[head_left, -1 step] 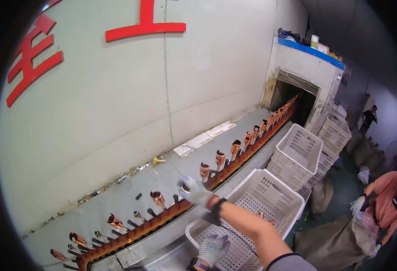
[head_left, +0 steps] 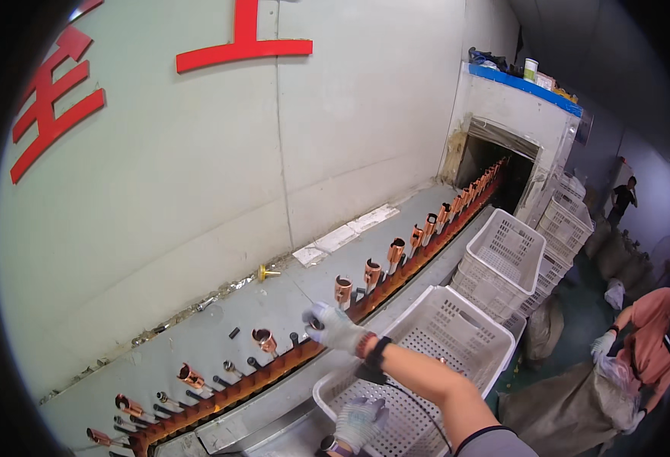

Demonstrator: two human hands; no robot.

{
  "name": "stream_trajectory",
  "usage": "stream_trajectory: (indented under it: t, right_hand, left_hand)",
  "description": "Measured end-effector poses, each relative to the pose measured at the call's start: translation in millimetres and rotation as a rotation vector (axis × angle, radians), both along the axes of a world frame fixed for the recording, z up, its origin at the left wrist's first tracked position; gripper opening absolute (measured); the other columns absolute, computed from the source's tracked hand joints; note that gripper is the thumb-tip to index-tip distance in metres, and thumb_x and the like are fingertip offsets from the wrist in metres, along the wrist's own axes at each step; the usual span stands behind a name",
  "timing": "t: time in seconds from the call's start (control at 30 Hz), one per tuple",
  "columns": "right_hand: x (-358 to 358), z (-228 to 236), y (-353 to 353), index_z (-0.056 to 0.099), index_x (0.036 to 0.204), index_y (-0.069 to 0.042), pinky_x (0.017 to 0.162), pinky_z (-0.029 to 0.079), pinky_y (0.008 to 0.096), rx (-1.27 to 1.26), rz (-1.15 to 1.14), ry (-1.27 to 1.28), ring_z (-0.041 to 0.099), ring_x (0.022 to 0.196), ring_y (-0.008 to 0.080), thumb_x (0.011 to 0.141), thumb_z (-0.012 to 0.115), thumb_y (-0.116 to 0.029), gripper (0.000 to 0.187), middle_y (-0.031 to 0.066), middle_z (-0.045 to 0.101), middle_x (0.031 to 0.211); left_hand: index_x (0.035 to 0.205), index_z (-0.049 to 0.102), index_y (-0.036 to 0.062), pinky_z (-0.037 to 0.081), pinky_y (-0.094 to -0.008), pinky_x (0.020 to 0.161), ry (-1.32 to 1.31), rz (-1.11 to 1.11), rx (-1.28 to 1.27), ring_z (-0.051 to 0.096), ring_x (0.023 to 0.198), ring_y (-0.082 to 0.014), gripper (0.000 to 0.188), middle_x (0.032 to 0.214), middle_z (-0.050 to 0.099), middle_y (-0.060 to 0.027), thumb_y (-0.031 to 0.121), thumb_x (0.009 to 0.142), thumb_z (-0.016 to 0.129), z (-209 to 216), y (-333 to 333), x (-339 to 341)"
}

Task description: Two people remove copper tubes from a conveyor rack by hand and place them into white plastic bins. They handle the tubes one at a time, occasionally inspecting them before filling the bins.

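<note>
One pale-gloved right hand (head_left: 333, 327) has shifted slightly by the rust-brown conveyor (head_left: 236, 391) — fingers curled, contents unclear (left hand (head_left: 360, 423) too blurred to judge).

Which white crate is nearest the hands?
The front crate, crossed in view by the right forearm; the other crates stand farther back.

Passage along the conveyor track (head_left: 232, 394) is blocked by a row of copper-coloured sleeves (head_left: 342, 289) and the right hand (head_left: 335, 327). Beyond the track, open room is left above the grey desk (head_left: 198, 343); the track's near side is partly obstructed by a white plastic crate (head_left: 476, 350).
</note>
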State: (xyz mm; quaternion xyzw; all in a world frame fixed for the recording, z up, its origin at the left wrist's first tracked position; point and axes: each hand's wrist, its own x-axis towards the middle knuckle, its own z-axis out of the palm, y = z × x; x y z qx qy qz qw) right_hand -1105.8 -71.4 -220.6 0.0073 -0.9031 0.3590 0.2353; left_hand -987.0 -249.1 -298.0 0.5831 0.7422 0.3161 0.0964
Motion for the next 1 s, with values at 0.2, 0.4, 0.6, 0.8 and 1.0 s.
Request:
stream_trajectory:
  t: [0.2,0.4,0.6,0.8,1.0]
  right_hand:
    - [38,87,67,0.065,0.095,-0.004,0.073,0.053,0.0457,0.341,-0.288,-0.094,0.064,0.088,0.0387,0.075,0.063,-0.008,0.021,0.0233,0.064,0.101]
    - [-2,70,109,0.051,0.125,-0.006,0.089,0.05,0.0453,0.295,-0.224,-0.644,0.061,0.104,0.0408,0.08,0.058,-0.007,0.045,0.0236,0.061,0.114]
    - [49,61,82,0.057,0.107,-0.012,0.075,0.051,0.0455,0.491,0.019,-0.244,0.063,0.089,0.0366,0.082,0.061,-0.012,0.025,0.0148,0.061,0.1]
    - [92,104,71,0.061,0.111,-0.009,0.078,0.052,0.0415,0.632,0.377,-1.165,0.065,0.092,0.0346,0.077,0.07,-0.023,0.038,0.017,0.064,0.108]
    - [44,106,136,0.056,0.122,-0.008,0.09,0.046,0.0472,0.46,-0.361,-0.099,0.059,0.103,0.0377,0.08,0.066,-0.028,0.047,0.0188,0.062,0.111]
  left_hand:
    - [0.103,0.069,0.0088,0.052,-0.0465,0.081,0.005,-0.035,0.02,0.065,0.09,-0.0382,0.028,0.087,0.067,-0.0222,0.029,0.084,0.061,3,25,7]
    - [0.106,0.067,0.0092,0.05,-0.0447,0.085,0.036,-0.031,-0.045,0.065,0.091,-0.0353,0.033,0.089,0.068,-0.0207,0.033,0.087,0.056,11,55,12]
    - [0.106,0.068,0.0084,0.051,-0.0458,0.08,0.035,-0.014,-0.121,0.065,0.085,-0.0368,0.034,0.085,0.067,-0.021,0.034,0.086,0.058,11,49,15]
    - [0.102,0.068,0.0072,0.051,-0.0454,0.075,0.055,-0.034,0.068,0.065,0.078,-0.0364,0.029,0.081,0.066,-0.0201,0.029,0.085,0.06,22,56,11]
    - [0.099,0.069,0.0062,0.051,-0.0457,0.075,0.038,-0.039,0.131,0.064,0.077,-0.0377,0.028,0.081,0.066,-0.0201,0.029,0.086,0.059,8,66,18]
